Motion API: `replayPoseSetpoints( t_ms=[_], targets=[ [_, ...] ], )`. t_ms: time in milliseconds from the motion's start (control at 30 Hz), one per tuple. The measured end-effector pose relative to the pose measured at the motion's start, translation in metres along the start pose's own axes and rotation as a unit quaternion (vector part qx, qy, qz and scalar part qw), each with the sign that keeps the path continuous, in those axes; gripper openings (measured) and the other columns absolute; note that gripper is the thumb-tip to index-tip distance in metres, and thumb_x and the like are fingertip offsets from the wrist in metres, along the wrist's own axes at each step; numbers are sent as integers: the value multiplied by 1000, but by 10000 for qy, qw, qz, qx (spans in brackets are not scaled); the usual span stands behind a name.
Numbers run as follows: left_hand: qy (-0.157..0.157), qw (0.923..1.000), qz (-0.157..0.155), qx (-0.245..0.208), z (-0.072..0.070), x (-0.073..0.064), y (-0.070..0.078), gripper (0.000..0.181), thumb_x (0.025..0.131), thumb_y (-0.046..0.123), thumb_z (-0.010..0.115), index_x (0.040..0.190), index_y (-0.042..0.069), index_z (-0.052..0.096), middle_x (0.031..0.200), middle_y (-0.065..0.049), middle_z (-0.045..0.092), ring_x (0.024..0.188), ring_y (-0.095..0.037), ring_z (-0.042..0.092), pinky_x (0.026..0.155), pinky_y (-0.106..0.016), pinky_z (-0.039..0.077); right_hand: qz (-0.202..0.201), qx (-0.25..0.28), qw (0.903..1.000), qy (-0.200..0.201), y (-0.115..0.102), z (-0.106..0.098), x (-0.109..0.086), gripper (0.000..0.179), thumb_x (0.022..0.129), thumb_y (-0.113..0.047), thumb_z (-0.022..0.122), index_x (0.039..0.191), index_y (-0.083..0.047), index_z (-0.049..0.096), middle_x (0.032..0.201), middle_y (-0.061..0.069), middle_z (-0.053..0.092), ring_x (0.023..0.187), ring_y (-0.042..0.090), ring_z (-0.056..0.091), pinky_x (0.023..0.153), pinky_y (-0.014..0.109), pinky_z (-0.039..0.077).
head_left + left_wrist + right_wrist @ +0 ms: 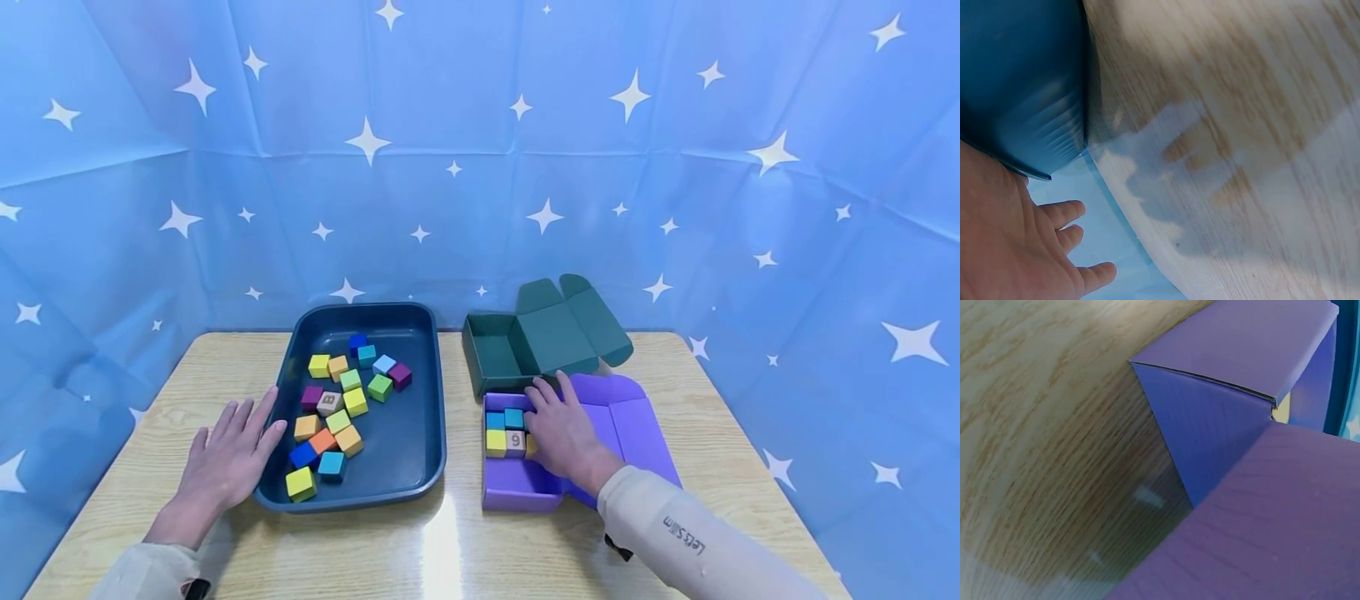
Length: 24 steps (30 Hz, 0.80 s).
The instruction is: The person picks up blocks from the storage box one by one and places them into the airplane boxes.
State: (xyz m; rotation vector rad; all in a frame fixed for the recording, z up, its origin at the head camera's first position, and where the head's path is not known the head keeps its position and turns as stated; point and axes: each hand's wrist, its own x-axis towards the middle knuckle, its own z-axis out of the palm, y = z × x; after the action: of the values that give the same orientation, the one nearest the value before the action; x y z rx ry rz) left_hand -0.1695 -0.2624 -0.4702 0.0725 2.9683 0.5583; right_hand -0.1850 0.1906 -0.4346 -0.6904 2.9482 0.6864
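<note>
My left hand (231,452) lies along the left side of a dark blue tray (441,433), fingers straight, fingertips at its rim. In the left wrist view its palm (1010,237) is beside the tray wall (1022,81). Several colored wooden cubes lie in the tray, among them a plain cube (329,403) marked B. My right hand (568,437) reaches over a purple box (517,502), fingers extended toward its far wall. Inside are teal cubes (514,418), a yellow cube (496,443), a marked plain cube (515,442) and an orange cube (531,448), partly hidden by the hand.
A dark green box (498,354) with its lid folded back stands behind the purple one. The purple lid (645,433) lies open to the right, under the right forearm. All stand on a wood-grain table (397,550) before a blue star-patterned curtain (450,200).
</note>
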Motion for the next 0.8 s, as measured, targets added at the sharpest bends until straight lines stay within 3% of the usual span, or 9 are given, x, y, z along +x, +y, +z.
replayPoseSetpoints(
  t_ms=[567,800],
  targets=[
    [9,10000,15,26,1,0,-1,70,101,60,17,158,25,-4,156,-35,13,144,-55,3,105,-80,1,31,-14,9997,251,0,2,-2,62,74,-56,78,118,-14,68,144,11,50,143,32,35,121,60,15],
    [11,10000,84,12,-1,1,-1,68,102,59,16,158,26,-4,156,-34,14,144,-56,3,104,-81,1,49,201,9986,483,4,-8,-3,58,73,-51,80,115,-12,70,142,11,52,143,33,35,120,61,15]
  ],
)
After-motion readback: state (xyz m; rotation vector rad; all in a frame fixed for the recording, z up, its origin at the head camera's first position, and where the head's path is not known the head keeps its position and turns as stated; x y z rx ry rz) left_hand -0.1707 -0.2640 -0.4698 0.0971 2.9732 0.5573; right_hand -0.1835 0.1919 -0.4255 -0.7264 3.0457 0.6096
